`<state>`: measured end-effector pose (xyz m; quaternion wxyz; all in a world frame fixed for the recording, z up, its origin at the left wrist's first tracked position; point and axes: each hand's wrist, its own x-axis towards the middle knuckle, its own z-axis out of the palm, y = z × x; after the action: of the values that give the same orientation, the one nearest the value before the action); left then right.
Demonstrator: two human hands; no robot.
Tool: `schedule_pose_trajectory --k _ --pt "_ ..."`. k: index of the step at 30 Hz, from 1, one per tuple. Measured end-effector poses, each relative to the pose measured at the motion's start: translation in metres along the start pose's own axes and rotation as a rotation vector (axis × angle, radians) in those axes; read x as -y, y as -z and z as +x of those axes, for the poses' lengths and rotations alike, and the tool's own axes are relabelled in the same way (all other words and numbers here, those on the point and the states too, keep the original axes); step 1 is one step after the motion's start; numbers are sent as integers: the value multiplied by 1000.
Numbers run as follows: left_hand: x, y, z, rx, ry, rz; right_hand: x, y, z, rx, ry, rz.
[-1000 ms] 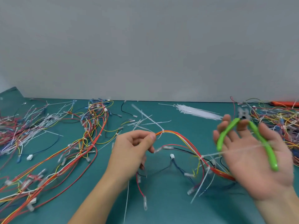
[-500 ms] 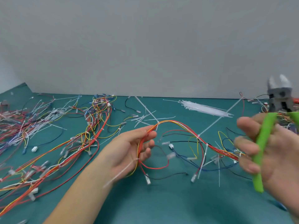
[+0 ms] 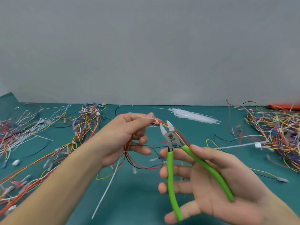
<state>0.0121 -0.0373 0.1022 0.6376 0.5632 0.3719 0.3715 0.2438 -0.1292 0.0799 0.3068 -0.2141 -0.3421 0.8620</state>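
On the teal table (image 3: 146,208) below a plain grey wall, the work looks to be mid-batch. A spread of wires (image 3: 32,132) on the left bristles with white tie tails and seems already bound, while the tangle (image 3: 276,132) on the right looks loose and waiting. Between them the left hand (image 3: 126,137) is raised off the surface, thumb and forefinger pinching the wire bundle (image 3: 163,123) just where a zip tie (image 3: 155,120) is cinched round it, its tail lying back across the fingers. The right hand (image 3: 211,184) holds the cutters (image 3: 172,138), thumb over one handle and fingers curled loosely behind the other. The jaws stand open just beside the tie, touching nothing, so the binding appears done and the trimming of the tail is yet to come. A second tail (image 3: 110,181) hangs long and uncut from lower on the bundle. Spare ties (image 3: 193,115) lie in a sheaf near the wall. The mat is smooth and matte. The wires are thin, limp strands in red, yellow, orange, blue and black, some ending in small pale connectors. The cutters have glossy, gently bowed green sleeves, a coil spring at the pivot and short, pointed steel blades. The ties are stiff, translucent white strips.
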Motion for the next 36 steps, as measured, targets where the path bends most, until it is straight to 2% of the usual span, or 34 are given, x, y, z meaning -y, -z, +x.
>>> schedule_pose_trajectory --k 5,10,12,14,15,16,17,20,21,25,29,36 --pt "-15 -11 25 99 16 58 14 8 -9 8 -17 50" --pt "-11 -23 37 110 1 53 8 17 -13 -198 125 -76" --pt "-10 -26 38 64 0 48 0 12 -14 -417 365 -369" --pt "-6 -29 40 -4 -2 61 -8 16 -13 -789 653 -857" --pt "-4 -29 41 -38 -8 80 -10 22 -8 -904 735 -1017" --pt "-3 -31 41 -66 -16 106 -10 30 -6 -980 738 -1117" --pt "-2 -32 42 -85 -28 139 -8 35 -2 -1091 660 -1144" --pt "0 -35 41 -105 -74 340 -5 19 -16 -1138 765 -1679" --pt "1 -36 41 -105 -94 409 -4 13 -22 -1143 776 -1785" --pt "1 -35 40 -69 -130 476 7 15 -34 -1076 574 -1600" --pt "-1 -36 40 4 -44 296 14 10 -30 -1019 552 -1523" --pt "-4 -29 40 156 19 151 25 6 -25 -942 507 -1410"
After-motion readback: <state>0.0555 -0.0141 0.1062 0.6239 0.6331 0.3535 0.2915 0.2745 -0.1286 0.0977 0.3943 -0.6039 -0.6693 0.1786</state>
